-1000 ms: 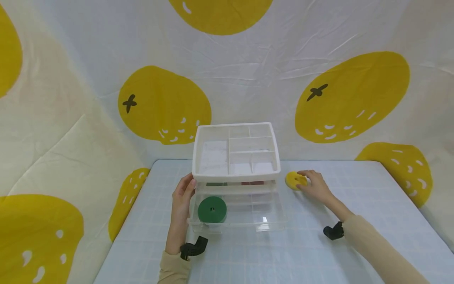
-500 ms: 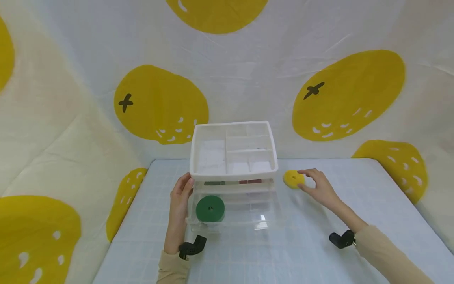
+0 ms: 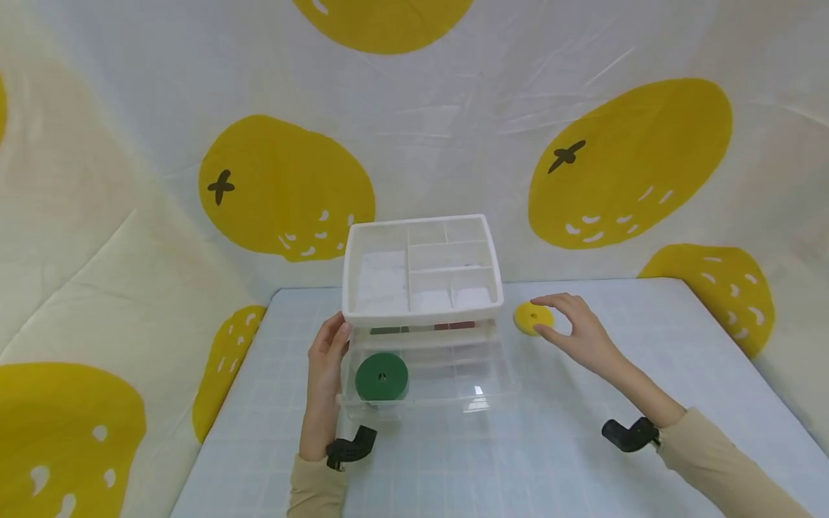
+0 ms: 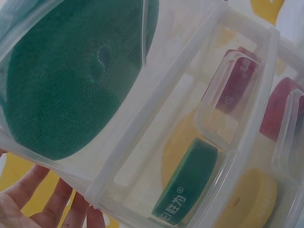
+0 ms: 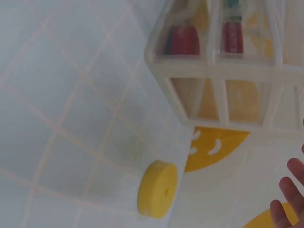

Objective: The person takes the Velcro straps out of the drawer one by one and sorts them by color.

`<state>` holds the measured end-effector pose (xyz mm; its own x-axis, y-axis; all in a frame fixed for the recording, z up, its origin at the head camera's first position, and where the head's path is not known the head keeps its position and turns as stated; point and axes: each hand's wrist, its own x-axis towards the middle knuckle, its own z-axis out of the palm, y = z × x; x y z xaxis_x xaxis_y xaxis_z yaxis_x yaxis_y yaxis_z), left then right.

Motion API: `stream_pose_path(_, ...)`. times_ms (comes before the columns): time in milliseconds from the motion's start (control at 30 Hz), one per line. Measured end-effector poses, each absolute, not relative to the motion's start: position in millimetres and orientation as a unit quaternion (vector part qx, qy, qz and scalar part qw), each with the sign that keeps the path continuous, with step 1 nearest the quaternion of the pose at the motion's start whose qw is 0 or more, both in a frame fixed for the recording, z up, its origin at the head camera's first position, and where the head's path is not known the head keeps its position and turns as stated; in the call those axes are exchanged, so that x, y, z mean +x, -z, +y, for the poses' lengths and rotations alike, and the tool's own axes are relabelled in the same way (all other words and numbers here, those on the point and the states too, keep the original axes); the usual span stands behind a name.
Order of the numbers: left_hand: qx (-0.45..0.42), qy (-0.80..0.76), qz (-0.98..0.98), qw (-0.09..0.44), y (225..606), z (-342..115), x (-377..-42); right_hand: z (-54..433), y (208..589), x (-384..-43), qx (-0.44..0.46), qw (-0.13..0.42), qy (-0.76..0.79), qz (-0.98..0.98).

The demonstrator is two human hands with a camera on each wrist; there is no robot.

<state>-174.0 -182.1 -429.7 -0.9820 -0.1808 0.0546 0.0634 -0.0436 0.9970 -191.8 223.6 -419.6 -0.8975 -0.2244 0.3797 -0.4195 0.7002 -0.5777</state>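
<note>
A white storage box (image 3: pixel 424 316) with a divided top tray stands on the table, its lower clear drawer (image 3: pixel 460 396) pulled out. In that drawer lies a green roll of hook-and-loop tape (image 3: pixel 382 376). My left hand (image 3: pixel 328 360) rests against the box's left side; its fingers (image 4: pixel 28 187) show beside the clear wall. To the right of the box, a yellow roll (image 3: pixel 533 318) lies flat. My right hand (image 3: pixel 583 334) is near it, thumb and fingers spread and holding nothing. In the right wrist view, the yellow roll stands apart from the fingertips (image 5: pixel 289 187).
Smaller rolls show through the box in the left wrist view: a green one (image 4: pixel 187 183), a yellow one (image 4: pixel 249 199) and red ones. The table (image 3: pixel 453 467) has a pale checked cover. Behind it hangs a cloth (image 3: pixel 440 144) printed with yellow fruit.
My right hand has spread its fingers and drawn back from the yellow roll, which stays on the table. The left hand keeps its place at the box. The head view has shifted slightly.
</note>
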Motion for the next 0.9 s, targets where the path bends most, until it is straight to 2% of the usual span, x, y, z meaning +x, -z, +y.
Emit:
stream_pose_path(433, 0.039, 0.719, -0.689, 0.087, 429, -182, -175, 206, 382, -175, 0.211, 0.162, -0.338, -0.903)
stream_pose_path(633, 0.035, 0.713, -0.694, 0.097, 430, -181, -176, 196, 361, -166, 0.251, 0.192, -0.323, -0.892)
stream_pose_path(900, 0.043, 0.716, -0.689, 0.1, 430, -181, -174, 180, 340, -157, 0.316, 0.19, -0.29, -0.883)
